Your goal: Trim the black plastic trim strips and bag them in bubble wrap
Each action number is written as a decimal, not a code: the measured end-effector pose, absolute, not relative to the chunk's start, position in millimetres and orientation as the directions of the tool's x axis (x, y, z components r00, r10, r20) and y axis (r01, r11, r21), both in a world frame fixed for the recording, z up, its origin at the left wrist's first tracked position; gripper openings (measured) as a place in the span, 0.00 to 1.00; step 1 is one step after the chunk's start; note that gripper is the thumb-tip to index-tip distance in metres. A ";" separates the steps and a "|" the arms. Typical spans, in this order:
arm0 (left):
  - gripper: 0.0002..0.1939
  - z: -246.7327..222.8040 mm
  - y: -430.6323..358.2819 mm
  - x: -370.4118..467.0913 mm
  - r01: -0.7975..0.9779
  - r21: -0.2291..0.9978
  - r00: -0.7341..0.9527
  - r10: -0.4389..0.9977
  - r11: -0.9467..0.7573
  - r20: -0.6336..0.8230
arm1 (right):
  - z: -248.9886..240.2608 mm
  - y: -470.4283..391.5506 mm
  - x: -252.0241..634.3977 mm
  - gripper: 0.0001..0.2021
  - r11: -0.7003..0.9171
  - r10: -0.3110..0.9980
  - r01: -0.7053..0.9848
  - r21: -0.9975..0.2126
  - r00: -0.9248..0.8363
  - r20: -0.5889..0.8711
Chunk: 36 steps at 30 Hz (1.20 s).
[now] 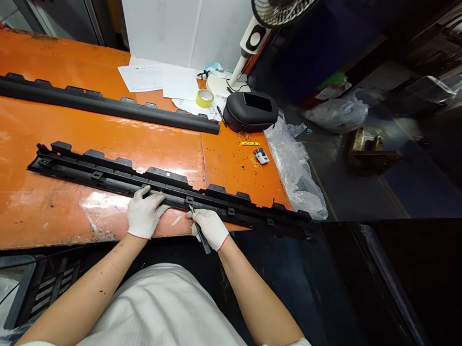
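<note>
A long black plastic trim strip [106, 175] with clips and tabs lies along the near edge of the orange table [32, 205]. My left hand [144, 212], in a white glove, presses flat on the strip's near edge. My right hand [209, 227], also gloved, grips a small knife [199, 229] like a pen, its blade tip touching the strip's edge just right of my left hand. The strip's right end overhangs the table corner.
A second long black strip [100, 104] lies farther back. Papers [158, 79], a yellow tape roll [205, 98], a black case [251, 111], a white fan [262, 21] and clear plastic bags [295, 167] sit at the table's right end. A black crate [33, 291] stands below left.
</note>
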<state>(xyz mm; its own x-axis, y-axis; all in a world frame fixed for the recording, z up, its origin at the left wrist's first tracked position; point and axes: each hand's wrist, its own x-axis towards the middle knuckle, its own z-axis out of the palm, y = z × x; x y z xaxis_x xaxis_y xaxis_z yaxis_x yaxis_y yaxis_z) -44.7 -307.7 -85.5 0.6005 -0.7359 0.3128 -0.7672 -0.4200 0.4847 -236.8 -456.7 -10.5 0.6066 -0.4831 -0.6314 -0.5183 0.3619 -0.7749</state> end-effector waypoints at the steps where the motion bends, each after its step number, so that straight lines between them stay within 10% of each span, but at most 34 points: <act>1: 0.12 -85.2 -307.8 -44.5 -0.766 0.484 0.602 -0.735 -0.422 0.313 | -10.5 -457.0 -236.5 0.09 0.359 -0.479 -0.518 -0.776 0.612 -0.630; 11: 0.12 -85.2 -307.9 -43.4 -0.773 0.477 0.595 -0.739 -0.419 0.316 | -8.0 -470.9 -238.6 0.10 0.317 -0.402 -0.522 -0.792 0.683 -0.611; 17: 0.10 -80.9 -308.4 -41.8 -0.771 0.473 0.603 -0.727 -0.426 0.328 | -5.7 -479.1 -255.2 0.20 0.164 -0.007 -0.576 -0.801 0.811 -0.585; 24: 0.08 -75.6 -316.1 -52.9 -0.779 0.453 0.596 -0.738 -0.434 0.317 | -9.8 -466.8 -253.4 0.18 -0.260 -0.685 -0.605 -0.752 0.665 -0.298; 32: 0.19 -49.4 -326.1 -53.3 -0.759 0.583 0.543 -0.776 -0.290 0.322 | -32.4 -496.5 -286.7 0.11 -0.458 -0.783 -0.725 -0.515 0.603 -0.152; 36: 0.25 -27.5 -293.9 23.3 -0.645 0.591 0.761 -0.478 -0.484 0.439 | -40.9 -527.1 -334.1 0.11 -0.489 -0.783 -0.749 -0.448 0.603 -0.153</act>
<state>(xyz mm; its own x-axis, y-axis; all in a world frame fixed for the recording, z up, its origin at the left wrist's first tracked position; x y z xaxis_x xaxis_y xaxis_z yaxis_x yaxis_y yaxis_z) 23.3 -293.9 -27.5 0.7608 -0.4777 0.4393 -0.6452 -0.4839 0.5912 -334.1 -527.1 -40.9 0.6030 -0.7829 -0.1531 -0.7486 -0.4889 -0.4479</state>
